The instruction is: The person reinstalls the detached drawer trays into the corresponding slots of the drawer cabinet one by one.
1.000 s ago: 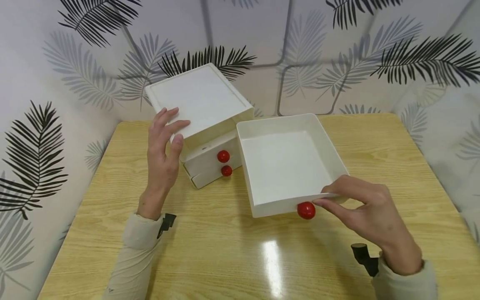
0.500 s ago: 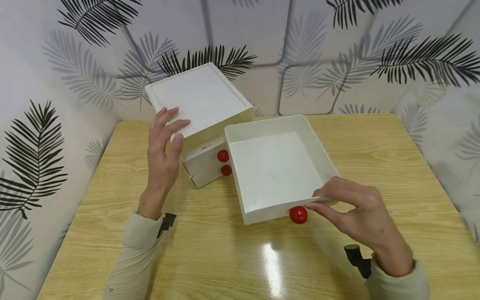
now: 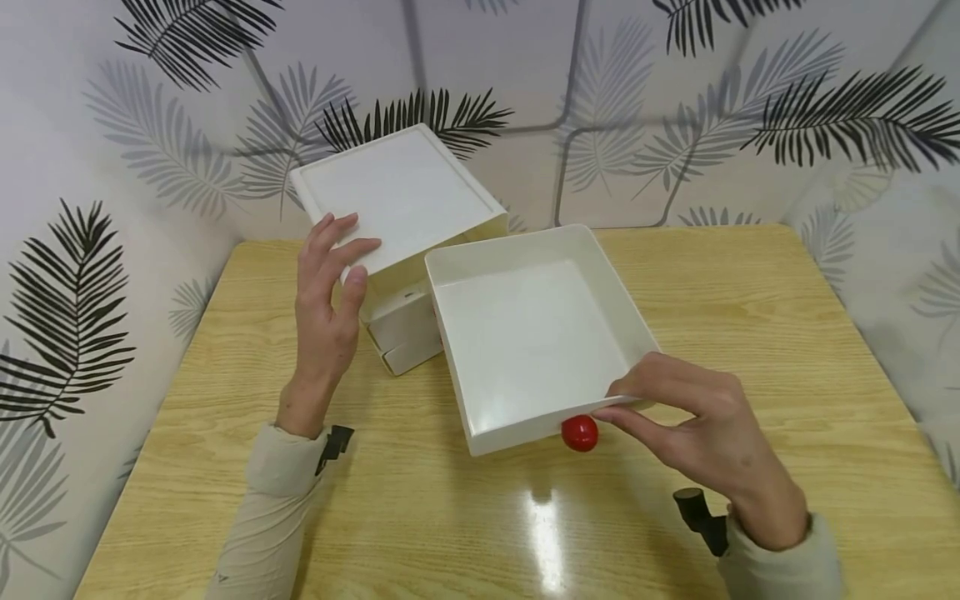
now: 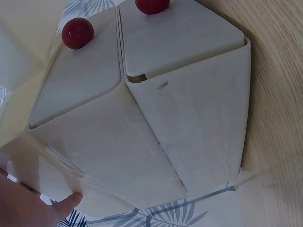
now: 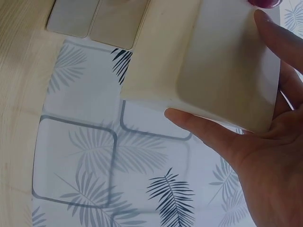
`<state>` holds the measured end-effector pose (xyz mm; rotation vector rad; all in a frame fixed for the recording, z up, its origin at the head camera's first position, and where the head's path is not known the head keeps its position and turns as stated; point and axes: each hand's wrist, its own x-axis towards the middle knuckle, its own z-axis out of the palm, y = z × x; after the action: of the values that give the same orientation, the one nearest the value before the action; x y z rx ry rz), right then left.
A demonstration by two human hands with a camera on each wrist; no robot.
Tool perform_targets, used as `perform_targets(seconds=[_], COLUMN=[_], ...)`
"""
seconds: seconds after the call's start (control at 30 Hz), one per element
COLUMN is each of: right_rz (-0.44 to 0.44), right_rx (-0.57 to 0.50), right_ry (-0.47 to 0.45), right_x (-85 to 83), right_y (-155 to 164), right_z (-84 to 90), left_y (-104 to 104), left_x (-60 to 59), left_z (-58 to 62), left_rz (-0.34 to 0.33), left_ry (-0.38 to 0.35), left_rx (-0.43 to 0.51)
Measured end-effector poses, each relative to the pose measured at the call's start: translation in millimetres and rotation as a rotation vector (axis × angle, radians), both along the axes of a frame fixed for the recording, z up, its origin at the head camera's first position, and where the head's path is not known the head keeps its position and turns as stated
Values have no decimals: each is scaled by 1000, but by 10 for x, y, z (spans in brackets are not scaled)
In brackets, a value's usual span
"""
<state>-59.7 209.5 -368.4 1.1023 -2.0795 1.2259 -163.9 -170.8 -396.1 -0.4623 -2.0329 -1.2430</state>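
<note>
The right hand (image 3: 705, 433) holds the loose white drawer (image 3: 528, 333) clear of the wooden table (image 3: 750, 333), thumb over the front rim and fingers curled beneath beside its red knob (image 3: 580, 433); the drawer's far end reaches away from the palm toward the white drawer cabinet (image 3: 397, 200). The left hand (image 3: 326, 308) rests nearly flat, fingers straight, against the cabinet's top front corner, gripping nothing. The drawer looks light, stiff and smooth-walled, so a corner pinch may let it tip; a hold at the mid-front seems steadier.
</note>
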Motion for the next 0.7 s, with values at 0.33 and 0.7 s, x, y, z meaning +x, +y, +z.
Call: perform_targets(seconds=[0.33,0.7], right_rz=[78,84], right_rx=[-14,14], right_ry=[6,-11], right_x=[-40,-56], right_y=[-169,-371], right_z=[-27,-20], left_y=[1,-26], left_x=[4,18], left_z=[14,13], left_rz=[-8,-12], left_ry=[7,-16], left_rx=[7,2])
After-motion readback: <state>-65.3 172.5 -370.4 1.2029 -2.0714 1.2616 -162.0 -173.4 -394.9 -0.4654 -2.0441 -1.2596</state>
